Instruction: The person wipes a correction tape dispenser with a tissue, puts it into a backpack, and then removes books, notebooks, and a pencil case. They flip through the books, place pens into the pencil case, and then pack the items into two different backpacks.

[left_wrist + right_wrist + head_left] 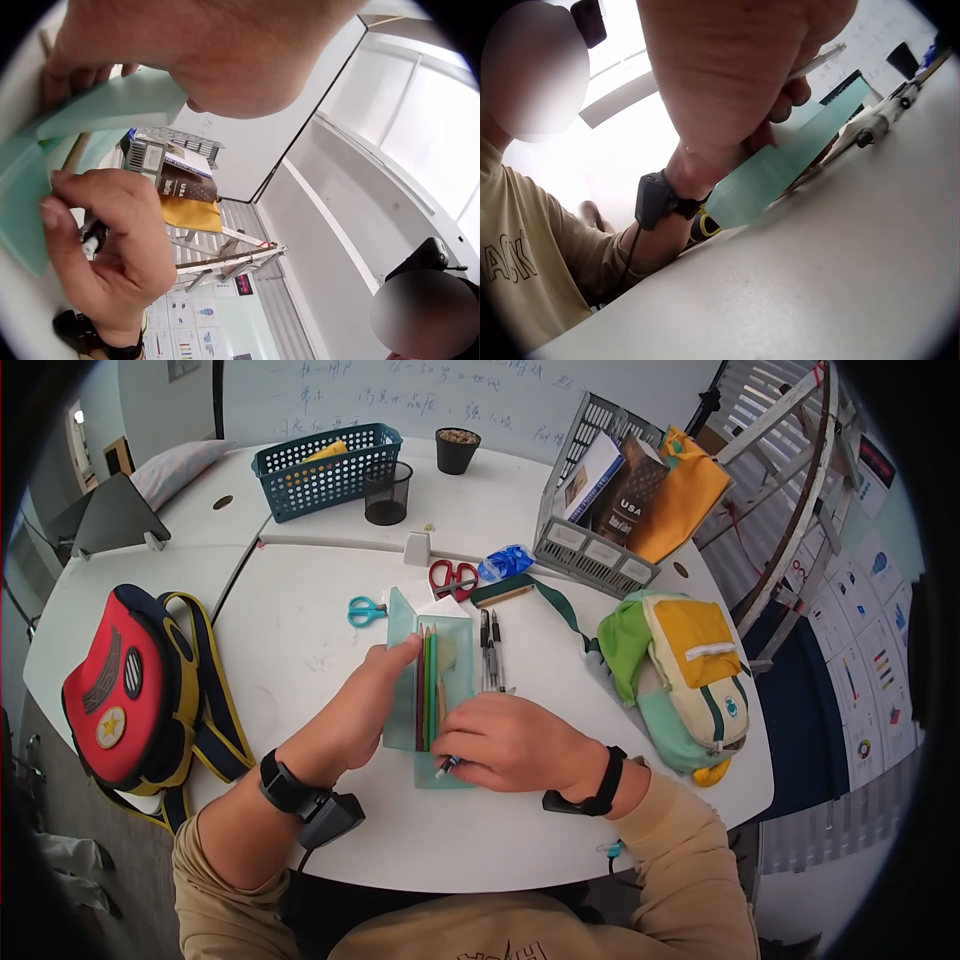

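Note:
A translucent teal pencil case lies opened out on the white table in front of the person. Several pencils lie lengthwise in it, with a pale rounded piece beside them. The left hand grips the case along its left side, thumb near the pencils' upper ends. Over the lower right part of the case, the right hand pinches a pen between thumb and fingers. Most of that pen is hidden by the hand in the head view. Black and clear pens lie just right of the case.
Beyond the case lie blue scissors, red scissors and a blue packet. A red backpack sits left, a cream-and-green bag right. Behind stand a teal basket, a mesh cup and a grey crate.

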Demonstrator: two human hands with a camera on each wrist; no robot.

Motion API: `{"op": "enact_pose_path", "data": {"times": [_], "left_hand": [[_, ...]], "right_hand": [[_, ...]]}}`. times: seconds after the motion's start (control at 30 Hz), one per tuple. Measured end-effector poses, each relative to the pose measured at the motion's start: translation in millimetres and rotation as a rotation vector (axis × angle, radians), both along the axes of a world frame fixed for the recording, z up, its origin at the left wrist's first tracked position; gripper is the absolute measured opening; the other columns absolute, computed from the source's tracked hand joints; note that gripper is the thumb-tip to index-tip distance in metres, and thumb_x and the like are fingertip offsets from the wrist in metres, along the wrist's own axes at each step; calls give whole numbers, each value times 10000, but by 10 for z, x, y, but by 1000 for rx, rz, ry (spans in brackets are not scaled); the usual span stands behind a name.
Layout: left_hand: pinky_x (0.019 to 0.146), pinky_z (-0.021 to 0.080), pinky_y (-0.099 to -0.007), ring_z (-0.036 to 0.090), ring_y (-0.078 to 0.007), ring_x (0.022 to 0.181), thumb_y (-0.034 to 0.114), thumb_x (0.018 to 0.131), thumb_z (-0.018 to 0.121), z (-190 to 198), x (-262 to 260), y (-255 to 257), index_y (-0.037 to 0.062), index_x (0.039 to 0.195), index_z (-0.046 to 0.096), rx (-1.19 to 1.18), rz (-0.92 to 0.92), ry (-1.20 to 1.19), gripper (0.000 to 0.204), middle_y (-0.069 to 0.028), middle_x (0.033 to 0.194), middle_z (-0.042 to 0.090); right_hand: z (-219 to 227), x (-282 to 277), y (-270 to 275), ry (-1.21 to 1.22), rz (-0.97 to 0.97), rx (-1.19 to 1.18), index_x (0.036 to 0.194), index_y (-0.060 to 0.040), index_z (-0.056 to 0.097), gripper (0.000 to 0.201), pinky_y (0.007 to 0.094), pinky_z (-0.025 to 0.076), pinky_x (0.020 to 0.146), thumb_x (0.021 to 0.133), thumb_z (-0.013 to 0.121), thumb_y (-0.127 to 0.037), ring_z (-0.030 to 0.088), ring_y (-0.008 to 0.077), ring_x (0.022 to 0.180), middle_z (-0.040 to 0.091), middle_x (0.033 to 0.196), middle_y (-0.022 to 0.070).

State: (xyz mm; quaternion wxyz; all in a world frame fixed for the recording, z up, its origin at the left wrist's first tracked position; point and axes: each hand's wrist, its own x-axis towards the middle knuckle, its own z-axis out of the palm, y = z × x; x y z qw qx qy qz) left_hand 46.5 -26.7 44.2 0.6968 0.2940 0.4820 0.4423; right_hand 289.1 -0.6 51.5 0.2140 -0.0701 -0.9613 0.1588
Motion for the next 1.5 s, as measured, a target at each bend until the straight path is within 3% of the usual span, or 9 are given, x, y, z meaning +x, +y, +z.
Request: {"op": "enact_pose_path", "data": {"times": [0.2, 0.3, 0.53, 0.6, 0.77, 1.17, 1.3, 1.47, 1.5], "left_hand": [[1145, 563, -452, 630, -241, 1357, 582, 1169, 581, -53, -87, 34, 62, 1583, 520, 25, -43, -91, 667, -118, 1488, 609], [1105, 597, -446, 743, -227, 1242, 559, 1175, 582, 73, -30, -15, 115, 1481, 685, 23, 47, -103, 548, -68, 1337, 759], [1172, 553, -474, 705, -250, 1330, 561, 1171, 584, 226, -6, -40, 102, 1558, 631, -25, 75, -125, 602, -94, 1453, 716], [1207, 535, -470, 664, -275, 1417, 571, 1172, 566, 186, -21, -41, 82, 1640, 570, -2, 45, -113, 677, -125, 1568, 662], [1159, 551, -477, 691, -248, 1325, 574, 1166, 586, 191, 10, -57, 106, 1561, 630, 3, 74, -120, 614, -91, 1474, 698], [1119, 572, -473, 728, -225, 1248, 569, 1165, 598, 108, -8, -42, 130, 1515, 670, 38, 86, -147, 566, -66, 1390, 746], [1187, 552, -462, 661, -234, 1384, 597, 1141, 610, -20, -67, 41, 119, 1626, 545, 49, 44, -99, 684, -89, 1526, 652], [1132, 574, -470, 730, -235, 1254, 560, 1167, 593, 124, -1, -28, 117, 1534, 652, 36, 117, -124, 579, -76, 1393, 739], [1137, 570, -472, 724, -239, 1265, 565, 1163, 596, 127, -6, -25, 116, 1537, 648, 39, 123, -119, 587, -80, 1400, 733]], "right_hand": [[-43, 7, 54, 124, -120, -11, 1148, -85, 763, 289, 416, 594, 898, 878, 849, -29, 729, 317, 980, 752, 1116, 84], [-14, 89, 78, 311, -249, -176, 1202, -69, 735, 180, 440, 574, 987, 1049, 790, -147, 697, 358, 1075, 729, 1223, 141], [-145, 250, 184, 576, -429, 197, 1315, -129, 742, 333, 393, 499, 1008, 1240, 527, -371, 607, 289, 1125, 614, 1186, 94], [-111, 248, 191, 573, -366, 132, 1344, -109, 771, 255, 343, 531, 881, 1198, 653, -282, 604, 234, 1022, 588, 1152, 79], [-69, 97, 179, 499, -298, 9, 1440, -64, 794, 414, 328, 592, 810, 1034, 839, 2, 662, 221, 981, 627, 1186, 91], [-59, 41, 183, 389, -335, 4, 1504, -51, 759, 615, 405, 647, 957, 921, 793, 141, 774, 324, 1049, 816, 1171, 127], [-86, 8, 162, 397, -332, -35, 1433, -30, 766, 526, 398, 651, 947, 942, 720, 154, 791, 325, 1040, 823, 1193, 134], [-139, 57, 242, 521, -577, -58, 1328, -9, 747, 382, 392, 642, 923, 971, 694, 118, 799, 317, 1032, 817, 1180, 142], [-186, 74, 298, 535, -642, -97, 1331, -8, 710, 339, 354, 623, 923, 1000, 719, 64, 784, 245, 1012, 816, 1157, 124]]}}
